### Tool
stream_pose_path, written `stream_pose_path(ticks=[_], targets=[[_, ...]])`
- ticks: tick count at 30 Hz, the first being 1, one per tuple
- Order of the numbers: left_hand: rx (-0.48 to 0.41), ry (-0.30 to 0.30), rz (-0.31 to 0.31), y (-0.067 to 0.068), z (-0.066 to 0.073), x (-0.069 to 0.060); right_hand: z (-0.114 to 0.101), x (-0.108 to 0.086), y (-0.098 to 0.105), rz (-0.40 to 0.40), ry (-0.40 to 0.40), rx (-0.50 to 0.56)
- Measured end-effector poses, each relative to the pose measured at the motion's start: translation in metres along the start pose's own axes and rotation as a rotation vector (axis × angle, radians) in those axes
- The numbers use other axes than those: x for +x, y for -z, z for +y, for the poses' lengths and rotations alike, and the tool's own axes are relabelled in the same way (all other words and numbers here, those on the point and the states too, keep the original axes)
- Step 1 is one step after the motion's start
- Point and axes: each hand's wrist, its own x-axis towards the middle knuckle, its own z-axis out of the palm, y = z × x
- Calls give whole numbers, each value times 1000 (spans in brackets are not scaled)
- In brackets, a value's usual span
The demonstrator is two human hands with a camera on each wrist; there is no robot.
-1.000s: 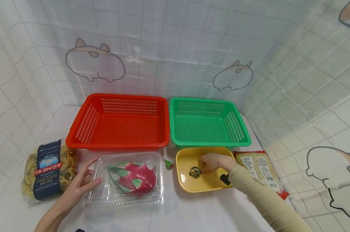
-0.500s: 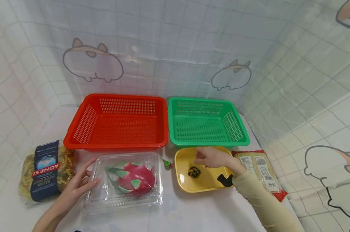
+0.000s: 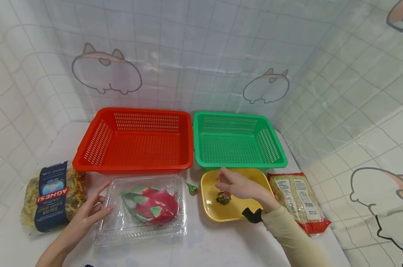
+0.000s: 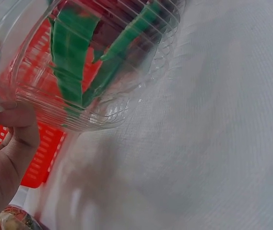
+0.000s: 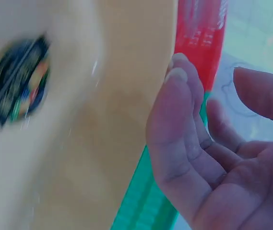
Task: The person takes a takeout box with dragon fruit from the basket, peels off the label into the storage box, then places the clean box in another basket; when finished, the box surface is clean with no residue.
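My left hand point(image 3: 88, 213) touches the left edge of a clear plastic clamshell box point(image 3: 121, 222), thumb over the lid edge and fingers along the side. Inside the box lies a dragon fruit point(image 3: 161, 205), pink with green leafy tips. Over a yellow tray point(image 3: 212, 211) with a dark round logo hovers my right hand point(image 3: 239, 185), fingers loosely bent and nothing in them. The right wrist view shows its fingertips near the tray's inner wall; whether they touch it I cannot tell.
Behind stand a red basket point(image 3: 144, 167) and a green basket point(image 3: 241, 163). A pasta bag point(image 3: 54, 196) lies left, a grain-like packet point(image 3: 299, 200) right. Between box and tray is a small green wrapped item point(image 3: 192, 189). A tile-patterned sheet point(image 3: 188, 55) rises behind.
My right hand has moved left over the yellow tray, its fingers loosening from a tighter curl. The left hand and the box stay in place.
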Motion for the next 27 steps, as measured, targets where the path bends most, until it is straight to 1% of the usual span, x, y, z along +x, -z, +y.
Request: stream_pose_path(ticks=[4,10,14,16,18,20,24,27], targets=[[-8,-6,0,0,2,0,-10,4,-19,35,14,63],[-10,6,-5,1,1,0,-29,14,-51,84,64,97],[6,8,-5,2,0,-1,-37,22,-71,99,41,116],[11,-2,-2,3,0,-3,-38,27,-80,101,12,105],[9,-9,7,3,0,-4,-37,33,-87,104,0,89],[6,-21,12,2,0,-5,-35,38,-93,109,8,98],[10,-42,19,-1,-1,-5,-30,46,-101,94,60,137],[18,-55,22,-2,-2,-5,-30,47,-105,82,61,157]])
